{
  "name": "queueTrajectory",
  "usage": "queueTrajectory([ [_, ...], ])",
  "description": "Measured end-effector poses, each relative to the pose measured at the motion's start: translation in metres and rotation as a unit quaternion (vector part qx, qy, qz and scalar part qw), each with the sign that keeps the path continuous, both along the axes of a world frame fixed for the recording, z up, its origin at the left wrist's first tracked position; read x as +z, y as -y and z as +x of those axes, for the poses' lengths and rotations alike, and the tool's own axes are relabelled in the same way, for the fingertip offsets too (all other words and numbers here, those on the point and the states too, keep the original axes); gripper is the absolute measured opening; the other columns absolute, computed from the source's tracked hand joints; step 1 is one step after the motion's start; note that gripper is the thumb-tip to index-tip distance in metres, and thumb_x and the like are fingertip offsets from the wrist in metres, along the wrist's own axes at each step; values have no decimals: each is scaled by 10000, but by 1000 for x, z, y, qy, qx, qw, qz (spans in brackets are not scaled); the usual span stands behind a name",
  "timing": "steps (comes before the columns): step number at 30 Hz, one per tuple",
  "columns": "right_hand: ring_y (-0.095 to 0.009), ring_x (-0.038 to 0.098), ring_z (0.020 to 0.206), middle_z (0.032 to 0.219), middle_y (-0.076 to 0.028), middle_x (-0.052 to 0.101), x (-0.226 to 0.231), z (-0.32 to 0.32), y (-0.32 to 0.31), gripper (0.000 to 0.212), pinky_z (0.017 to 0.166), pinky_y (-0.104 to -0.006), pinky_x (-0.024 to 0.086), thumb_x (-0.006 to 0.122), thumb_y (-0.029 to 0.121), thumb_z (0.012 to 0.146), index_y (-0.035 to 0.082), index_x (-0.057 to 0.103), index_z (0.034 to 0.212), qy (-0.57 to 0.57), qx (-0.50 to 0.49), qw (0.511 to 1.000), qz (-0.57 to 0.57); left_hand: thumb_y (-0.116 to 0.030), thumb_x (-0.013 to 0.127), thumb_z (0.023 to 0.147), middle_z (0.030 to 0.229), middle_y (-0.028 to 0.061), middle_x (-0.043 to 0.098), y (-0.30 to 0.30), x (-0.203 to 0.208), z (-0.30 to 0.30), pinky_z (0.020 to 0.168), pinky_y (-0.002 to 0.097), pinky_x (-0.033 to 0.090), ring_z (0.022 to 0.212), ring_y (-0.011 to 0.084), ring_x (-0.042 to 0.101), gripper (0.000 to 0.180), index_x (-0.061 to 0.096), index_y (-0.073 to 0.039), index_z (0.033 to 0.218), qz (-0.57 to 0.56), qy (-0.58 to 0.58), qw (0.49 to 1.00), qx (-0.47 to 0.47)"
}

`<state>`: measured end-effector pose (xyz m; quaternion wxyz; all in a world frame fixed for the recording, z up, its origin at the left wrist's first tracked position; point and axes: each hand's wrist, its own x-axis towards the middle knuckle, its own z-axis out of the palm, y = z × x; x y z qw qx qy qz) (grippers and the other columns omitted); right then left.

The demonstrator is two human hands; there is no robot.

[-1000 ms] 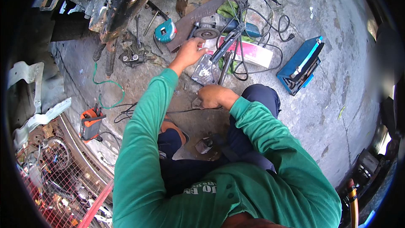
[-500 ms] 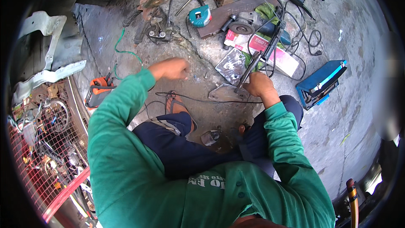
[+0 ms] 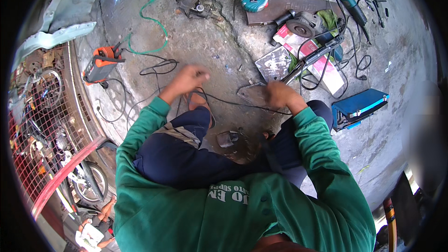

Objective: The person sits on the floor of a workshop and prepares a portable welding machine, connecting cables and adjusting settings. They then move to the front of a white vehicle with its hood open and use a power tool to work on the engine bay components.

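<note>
My left hand (image 3: 190, 79) is raised above the floor by my sandalled foot, its fingers curled together; whatever may be in them is hidden. Over the right end of a flat, angular metal plate (image 3: 252, 94) is my right hand (image 3: 282, 96), smeared by motion, so its fingers are unclear. Just beyond it lies the lower end of a long dark metal tool (image 3: 321, 52), which slants across a pink and white box (image 3: 332, 78). A square, paint-spotted metal plate (image 3: 274, 63) rests beside that box. A black cable (image 3: 233, 101) runs along the floor below both hands.
An angle grinder (image 3: 302, 25) sits behind the box; another grinder (image 3: 351, 4) lies farther right. A teal tape measure (image 3: 255, 1) is at the back. An orange and black machine (image 3: 100, 65) stands left, a blue case (image 3: 359, 108) right. A small container (image 3: 227, 138) stands between my legs.
My right hand has come away from the dark tool's end and moved slightly left, over the angular plate. My left hand has shifted a little nearer to me. The whole view has also shifted.
</note>
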<state>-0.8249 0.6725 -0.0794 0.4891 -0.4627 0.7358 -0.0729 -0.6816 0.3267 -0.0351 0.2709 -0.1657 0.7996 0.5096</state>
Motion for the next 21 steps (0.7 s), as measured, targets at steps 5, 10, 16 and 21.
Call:
queueTrajectory([
  [5, -442, 696, 929, 945, -263, 712, 3, -29, 22, 196, 826, -527, 547, 627, 156, 873, 38, 705, 1009, -134, -325, 916, -194, -236, 737, 902, 981, 182, 748, 23, -4, -37, 803, 425, 553, 919, 342, 726, 299, 715, 6, 1077, -124, -119, 982, -78],
  [10, -440, 693, 978, 985, -260, 720, -16, -36, 28, 243, 868, -512, 549, 647, 173, 851, 46, 724, 1042, -144, -247, 956, -72, -275, 753, 874, 1119, 225, 726, -36, -47, -103, 893, 476, 538, 1033, 392, 703, 403, 697, 34, 1128, -44, 8, 871, -490],
  [16, -427, 702, 974, 992, -251, 728, 2, -38, 20, 255, 880, -504, 554, 629, 152, 851, 55, 731, 1064, -163, -313, 931, -96, -248, 747, 790, 1134, 249, 706, -162, -139, -89, 914, 500, 541, 1082, 434, 669, 435, 703, -16, 1156, -108, -44, 901, -418],
  [21, -427, 702, 959, 955, -264, 719, 24, -43, -3, 245, 871, -493, 552, 636, 126, 844, 20, 719, 1049, -148, -373, 904, -148, -194, 751, 811, 1005, 235, 720, -153, -101, -100, 849, 510, 542, 997, 423, 692, 271, 716, -7, 1003, -76, -84, 906, -407],
])
